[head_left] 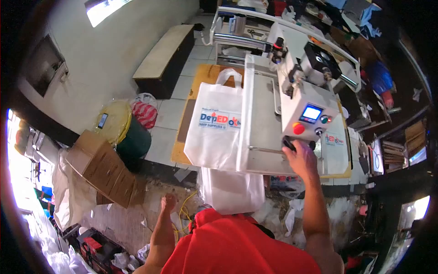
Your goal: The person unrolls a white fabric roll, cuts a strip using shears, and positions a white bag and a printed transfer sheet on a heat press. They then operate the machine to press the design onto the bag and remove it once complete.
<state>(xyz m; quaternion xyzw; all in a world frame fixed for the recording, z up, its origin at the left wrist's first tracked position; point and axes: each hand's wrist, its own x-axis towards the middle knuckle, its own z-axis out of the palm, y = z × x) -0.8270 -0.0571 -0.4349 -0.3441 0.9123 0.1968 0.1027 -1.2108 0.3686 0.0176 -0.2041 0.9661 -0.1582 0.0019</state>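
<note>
**Right hand on the knob, bag slumped on the desk**

The right hand (299, 157) had its fingers closed round a black knob (288, 144) beneath the control panel (310, 119). The left hand (169, 201) hung curled and empty. Just left of the panel, the white tote bag (214, 130) lay on the desk (203, 78), drooping over its edge. It looked light, limp and slightly slick, best gripped by its handle loop (228, 70).

Small bag-making workshop, cramped and cluttered. White bench machine (267, 118) with control box (315, 98): blue screen (311, 113), red button (298, 129), black knob (288, 144). Printed white tote bags (214, 123) on a wooden work table (203, 73). Flattened cardboard (102, 166), green bin (133, 140), yellow cable (185, 212) and plastic scraps on a littered floor. Plain wooden bench (164, 52) by the wall.
</note>
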